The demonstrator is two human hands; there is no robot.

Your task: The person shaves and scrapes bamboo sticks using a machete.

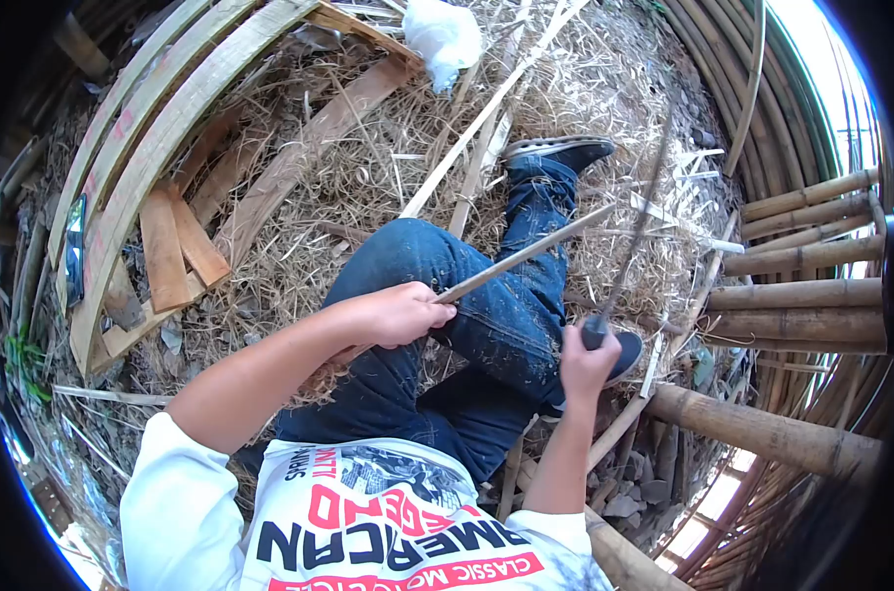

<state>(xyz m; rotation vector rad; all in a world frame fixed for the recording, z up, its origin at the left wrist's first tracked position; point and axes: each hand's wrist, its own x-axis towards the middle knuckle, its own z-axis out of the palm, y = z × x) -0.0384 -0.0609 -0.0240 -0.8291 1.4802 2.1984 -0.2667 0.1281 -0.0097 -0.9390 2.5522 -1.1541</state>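
Wrapped around a bamboo strip (528, 253), my left hand (407, 313) is closed over my bent knee. The strip runs up and right across my jeans (407, 258), its free end out past the shin. On the right, my right hand (587, 364) grips the dark handle of a long knife (632, 251). Its thin blade points up and away, smeared by motion toward the tip. A gap shows between the blade and the strip's far end. Wood shavings (614, 108) cover the ground around my shoes (562, 151).
Curved wooden slats (156, 163) and short planks (164, 246) lie at the left. A white plastic bag (443, 39) sits at the top beside long split strips (496, 108). Bamboo poles (801, 305) form a wall at the right, and a thick pole (762, 430) juts in low.
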